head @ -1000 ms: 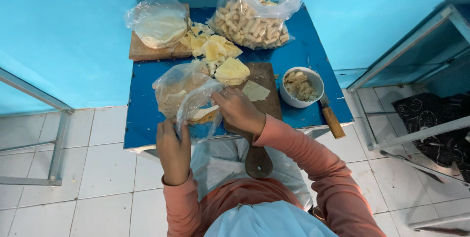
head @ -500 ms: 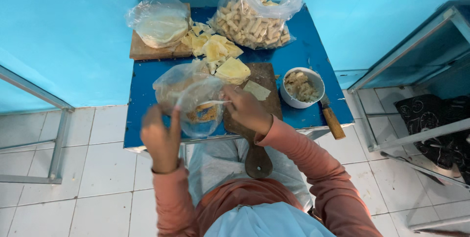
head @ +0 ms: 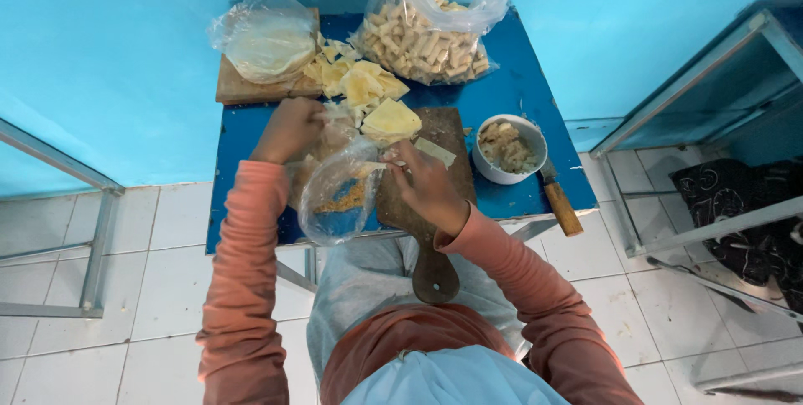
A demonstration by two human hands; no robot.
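Seen from the head camera, the left hand [head: 288, 129] and the right hand [head: 427, 183] each pinch the rim of a clear plastic bag [head: 339, 196], fingers closed on it. The bag hangs at the near edge of the blue tabletop [head: 519, 95], beside a wooden cutting board [head: 435, 204].

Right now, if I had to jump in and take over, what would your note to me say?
Left hand: gripping the top of the clear plastic bag at the blue table.
Right hand: holding the bag's other edge, over the wooden cutting board.
Bag: open, some brownish crumbs inside.
Nearby: pile of yellow dough squares, big bag of rolled sticks, white bowl of filling, knife at the table's edge.
Done: many sticks rolled and bagged.
Left: a pile of squares is not yet rolled.
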